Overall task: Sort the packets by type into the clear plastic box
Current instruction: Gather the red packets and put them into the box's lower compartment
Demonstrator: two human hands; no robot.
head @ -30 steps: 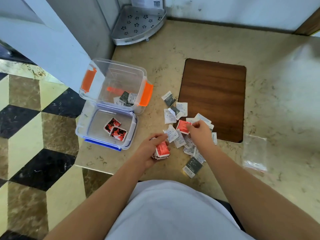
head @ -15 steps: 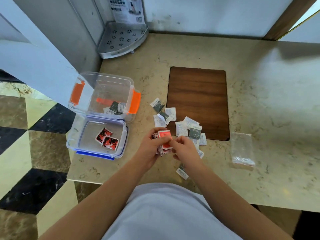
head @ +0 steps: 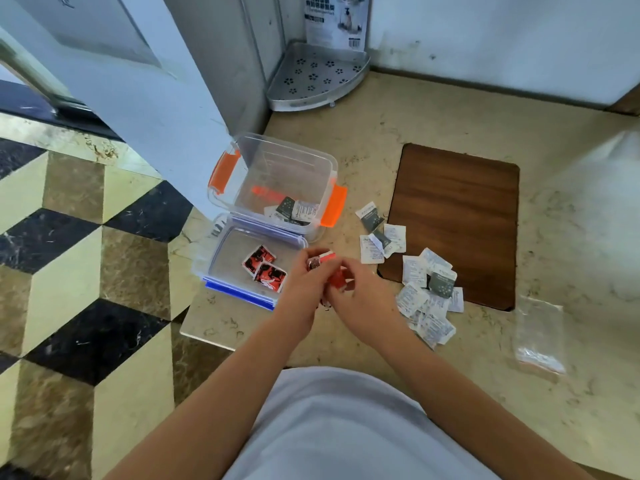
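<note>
Beside the lid, head view: both hands meet over the counter's front edge, working one small stack of red packets.
Step in hand: by the look of it, squaring up the gathered red packets before they go with their kind.
How to do it well: keep the stack pinched flat from both sides so none slide out; carry it low and set it down beside the two red packets in the lid, not in the box, so the types stay apart.
Left hand: fingers curled closed around the stack, thumb on top.
Right hand: fingertips pinched closed on the stack's near edge; how many packets it grips cannot be told.
Box: open, just behind the lid and touching it, with a few white and dark packets at its near side.
Loose packets: white and dark ones scattered right of the hands, some lying on the wooden board, untouched.
Risk: thin slippery packets may fan out if the pinch loosens.
</note>
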